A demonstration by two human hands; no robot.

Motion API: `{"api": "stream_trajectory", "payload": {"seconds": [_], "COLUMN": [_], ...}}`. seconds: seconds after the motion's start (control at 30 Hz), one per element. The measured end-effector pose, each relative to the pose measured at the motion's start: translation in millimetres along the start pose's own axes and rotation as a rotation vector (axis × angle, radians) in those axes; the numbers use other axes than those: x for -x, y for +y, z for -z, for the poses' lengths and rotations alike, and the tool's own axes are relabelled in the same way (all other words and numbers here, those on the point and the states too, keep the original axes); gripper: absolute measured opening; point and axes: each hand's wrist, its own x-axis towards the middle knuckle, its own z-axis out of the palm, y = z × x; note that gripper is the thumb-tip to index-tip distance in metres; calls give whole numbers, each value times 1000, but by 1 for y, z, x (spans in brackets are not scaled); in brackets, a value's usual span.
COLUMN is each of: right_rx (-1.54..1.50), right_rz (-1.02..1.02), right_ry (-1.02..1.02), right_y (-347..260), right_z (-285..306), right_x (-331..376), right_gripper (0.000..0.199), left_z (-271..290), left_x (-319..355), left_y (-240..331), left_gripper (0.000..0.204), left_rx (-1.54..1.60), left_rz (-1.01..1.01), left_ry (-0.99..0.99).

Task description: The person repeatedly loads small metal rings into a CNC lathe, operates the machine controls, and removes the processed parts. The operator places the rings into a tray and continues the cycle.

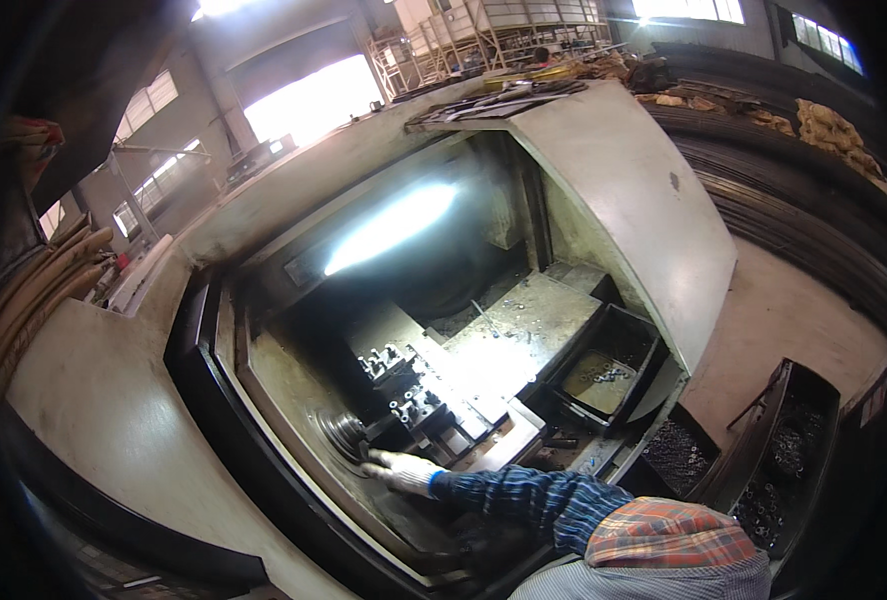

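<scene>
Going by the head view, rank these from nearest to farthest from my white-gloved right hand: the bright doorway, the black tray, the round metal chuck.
From your right hand:
1. The round metal chuck, just to its upper left.
2. The black tray, off to the right, inside the machine.
3. The bright doorway, in the background, toward the upper left.

Just beside the 1 chuck (342,432) is 1 gloved hand (404,471), with 1 lit lamp (392,228) above it, 1 tray (584,394) to its right and 2 black bins (752,438) farther right.
</scene>
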Motion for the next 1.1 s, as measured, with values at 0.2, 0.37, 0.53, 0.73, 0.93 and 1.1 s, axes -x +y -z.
{"api": "stream_trajectory", "payload": {"seconds": [0.2,0.37,0.53,0.73,0.93,1.1], "right_rx": [-257,-183,-298,-85,102,327], "right_rz": [-354,-624,-905,-1130,-1125,-1309], "right_ry": [-227,-5,415,1005,1519,1290], "right_y": [23,96,126,102,151,122], "right_z": [27,61,108,152,230,278], "right_x": [131,256,414,582,737,786], "right_gripper": [67,64,48,54,71,82], "left_z": [2,-1,-14,-79,-118,-151], "left_x": [19,55,96,146,222,297], "left_y": [-8,-27,-53,-1,94,145], "left_gripper": [32,32,32,26,25,24], "left_rx": [118,275,411,1514,1444,1361], "left_rz": [16,123,281,1063,1889,1725], "left_ry": [-103,-288,-701,-1379,-1743,-2545]}}
